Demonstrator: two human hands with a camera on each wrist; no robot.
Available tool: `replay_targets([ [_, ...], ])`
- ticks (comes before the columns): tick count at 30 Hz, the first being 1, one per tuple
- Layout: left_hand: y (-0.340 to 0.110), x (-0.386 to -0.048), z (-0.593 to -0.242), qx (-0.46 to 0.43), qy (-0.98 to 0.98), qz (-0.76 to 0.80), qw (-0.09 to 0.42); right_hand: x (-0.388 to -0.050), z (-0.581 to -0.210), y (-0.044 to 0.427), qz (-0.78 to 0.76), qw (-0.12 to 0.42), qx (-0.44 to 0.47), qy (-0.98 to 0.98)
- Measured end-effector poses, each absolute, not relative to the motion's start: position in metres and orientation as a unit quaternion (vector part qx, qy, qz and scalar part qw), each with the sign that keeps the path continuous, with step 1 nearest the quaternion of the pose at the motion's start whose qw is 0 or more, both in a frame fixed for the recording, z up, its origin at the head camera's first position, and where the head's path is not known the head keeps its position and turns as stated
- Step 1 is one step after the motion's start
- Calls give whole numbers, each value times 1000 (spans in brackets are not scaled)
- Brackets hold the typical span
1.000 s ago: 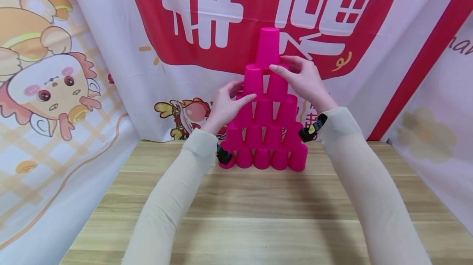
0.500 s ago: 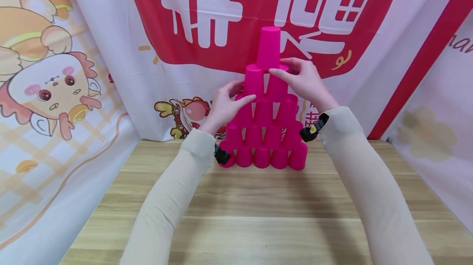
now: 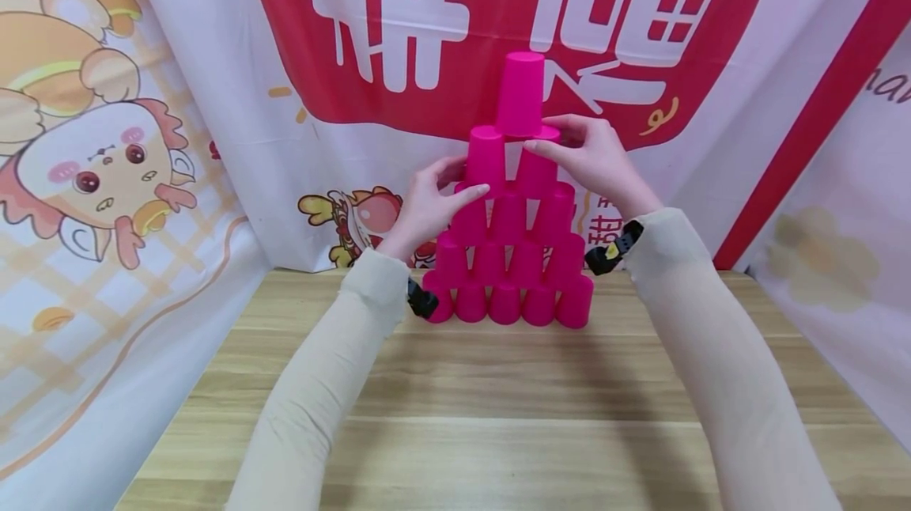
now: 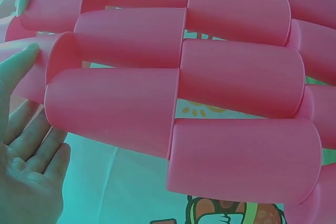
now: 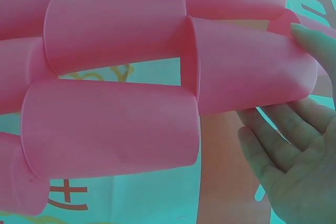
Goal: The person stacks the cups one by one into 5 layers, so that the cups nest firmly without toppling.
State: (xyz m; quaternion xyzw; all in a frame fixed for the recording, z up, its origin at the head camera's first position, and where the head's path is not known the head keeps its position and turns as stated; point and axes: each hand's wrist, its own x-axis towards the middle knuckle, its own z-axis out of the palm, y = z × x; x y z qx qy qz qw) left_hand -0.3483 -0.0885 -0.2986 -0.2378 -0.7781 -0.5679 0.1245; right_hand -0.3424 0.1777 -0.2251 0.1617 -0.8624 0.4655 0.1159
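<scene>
Pink upside-down cups form a pyramid at the back of the wooden table (image 3: pixel 463 432). One top cup (image 3: pixel 521 96) straddles two cups in the row beneath. Of that pair, the left cup (image 3: pixel 486 155) is between the thumb and fingers of my left hand (image 3: pixel 430 206). My right hand (image 3: pixel 594 151) holds the right cup (image 3: pixel 535 171) likewise, its thumb just under the top cup. In the right wrist view the thumb touches the held cup (image 5: pixel 252 69) near its closed end, fingers along the other side. The left wrist view shows the left thumb (image 4: pixel 21 59) on its cup.
Lower rows of cups (image 3: pixel 505 305) widen down to the tabletop. Close behind hangs a printed red-and-white cloth (image 3: pixel 491 28), and cloth walls (image 3: pixel 164 139) stand at both sides. Black wrist cameras (image 3: pixel 605 254) sit close to the pyramid's sides.
The right hand has shifted slightly right and down, the right cup a little right with it. The top cup has moved slightly right. The left hand and its cup have edged left.
</scene>
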Motion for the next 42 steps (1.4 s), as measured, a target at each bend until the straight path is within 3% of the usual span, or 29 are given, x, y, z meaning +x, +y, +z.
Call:
replay_targets([
  [21, -90, -348, -298, -239, -778, -568, 123, -345, -204, 155, 501, 117, 153, -844],
  [42, -92, -350, -297, -231, -777, -575, 115, -342, -206, 155, 500, 116, 150, -845],
])
